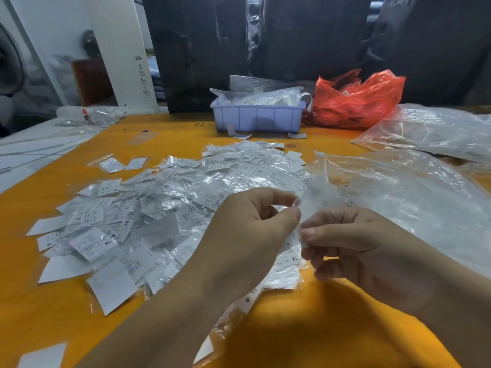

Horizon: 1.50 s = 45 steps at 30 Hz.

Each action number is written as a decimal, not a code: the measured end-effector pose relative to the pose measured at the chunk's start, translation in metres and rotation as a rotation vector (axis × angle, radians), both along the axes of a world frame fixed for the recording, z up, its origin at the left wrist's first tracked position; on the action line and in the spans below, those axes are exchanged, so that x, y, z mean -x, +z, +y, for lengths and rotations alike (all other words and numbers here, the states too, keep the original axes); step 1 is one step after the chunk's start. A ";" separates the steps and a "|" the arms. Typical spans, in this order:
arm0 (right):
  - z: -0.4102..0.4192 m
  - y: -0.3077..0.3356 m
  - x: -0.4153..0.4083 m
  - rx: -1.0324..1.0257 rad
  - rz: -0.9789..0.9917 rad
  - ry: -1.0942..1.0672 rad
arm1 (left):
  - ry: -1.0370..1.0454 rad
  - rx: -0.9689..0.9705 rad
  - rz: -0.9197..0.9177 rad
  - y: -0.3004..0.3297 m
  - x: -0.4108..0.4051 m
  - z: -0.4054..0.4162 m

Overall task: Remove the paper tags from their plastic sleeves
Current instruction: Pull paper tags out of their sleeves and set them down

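Hands meeting over near edge of orange table (305, 328). Left hand (247, 235): thumb and forefinger pinched on top edge of small plastic sleeve (305, 216), blurred. Right hand (372, 248): thumb and fingers curled, pinching same sleeve's lower edge. Whether tag inside: cannot tell. Heap of sleeved paper tags (159, 208) spread across table, left of and beneath hands, sizes XL, XS, S legible. Lavender plastic bin (257, 119) at far side, red plastic bag (358, 102) beside it, large clear bags (411, 187) to right.
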State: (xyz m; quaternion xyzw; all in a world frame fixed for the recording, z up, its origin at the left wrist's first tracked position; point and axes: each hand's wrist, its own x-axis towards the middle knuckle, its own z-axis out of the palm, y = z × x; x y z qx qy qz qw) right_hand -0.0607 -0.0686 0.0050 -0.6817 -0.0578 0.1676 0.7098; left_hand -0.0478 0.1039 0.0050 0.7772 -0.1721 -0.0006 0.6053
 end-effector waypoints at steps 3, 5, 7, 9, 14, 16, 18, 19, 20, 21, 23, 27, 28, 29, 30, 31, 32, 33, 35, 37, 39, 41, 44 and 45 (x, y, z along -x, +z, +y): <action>0.001 -0.001 0.000 0.006 0.032 0.025 | 0.000 -0.013 -0.016 -0.001 -0.001 0.001; 0.002 -0.001 0.000 0.011 0.034 0.033 | -0.005 -0.030 -0.017 0.000 -0.001 0.001; 0.002 -0.002 -0.001 0.004 0.030 0.023 | -0.013 -0.041 -0.009 0.000 -0.001 0.001; 0.000 -0.001 -0.002 0.005 0.006 -0.003 | -0.027 -0.048 0.003 0.001 -0.001 0.001; -0.001 -0.001 -0.002 -0.006 -0.076 -0.143 | -0.002 -0.033 0.038 0.001 -0.001 0.001; -0.002 0.000 -0.002 -0.026 -0.095 -0.191 | -0.005 -0.032 0.059 0.000 -0.001 0.001; -0.003 0.000 -0.002 -0.034 -0.103 -0.225 | -0.009 -0.034 0.074 -0.001 -0.002 0.000; -0.003 0.000 -0.003 -0.035 -0.104 -0.241 | -0.006 -0.036 0.079 -0.002 -0.002 0.000; -0.004 0.000 -0.003 -0.037 -0.105 -0.252 | -0.002 -0.043 0.079 -0.002 -0.002 0.000; -0.004 0.000 -0.003 -0.041 -0.106 -0.258 | 0.000 -0.051 0.079 -0.002 -0.002 0.000; -0.004 0.000 -0.004 -0.040 -0.105 -0.250 | -0.012 -0.057 0.078 -0.002 -0.002 0.000; -0.002 -0.002 -0.004 -0.031 -0.086 -0.182 | -0.022 -0.085 0.056 0.000 -0.002 0.000; -0.002 -0.002 -0.003 -0.017 -0.083 -0.161 | -0.023 -0.088 0.050 0.000 -0.002 0.000; -0.002 -0.002 -0.003 0.001 -0.081 -0.146 | -0.024 -0.084 0.049 0.000 -0.002 0.001; -0.002 -0.002 -0.003 0.016 -0.082 -0.137 | -0.025 -0.078 0.048 0.000 -0.001 0.001; -0.003 -0.001 -0.003 0.026 -0.083 -0.132 | -0.025 -0.075 0.048 0.001 -0.001 0.001; -0.003 -0.001 -0.003 0.032 -0.086 -0.130 | -0.023 -0.076 0.046 0.001 -0.001 0.001; -0.003 -0.001 -0.003 0.036 -0.090 -0.128 | -0.022 -0.078 0.046 0.001 -0.001 0.001; -0.002 0.000 -0.002 0.044 -0.098 -0.131 | -0.019 -0.079 0.050 0.001 -0.001 0.001; -0.002 0.000 -0.002 0.062 -0.109 -0.135 | -0.013 -0.073 0.056 0.001 -0.001 0.001; -0.002 0.000 -0.002 0.079 -0.121 -0.140 | -0.001 -0.064 0.061 0.001 -0.001 0.001; -0.002 0.000 -0.002 0.091 -0.134 -0.147 | 0.009 -0.056 0.069 0.002 -0.001 0.001; -0.002 0.000 -0.002 0.107 -0.153 -0.148 | 0.016 -0.039 0.084 0.003 -0.002 0.001; -0.002 0.000 -0.001 0.107 -0.157 -0.148 | 0.018 -0.032 0.089 0.003 -0.001 0.001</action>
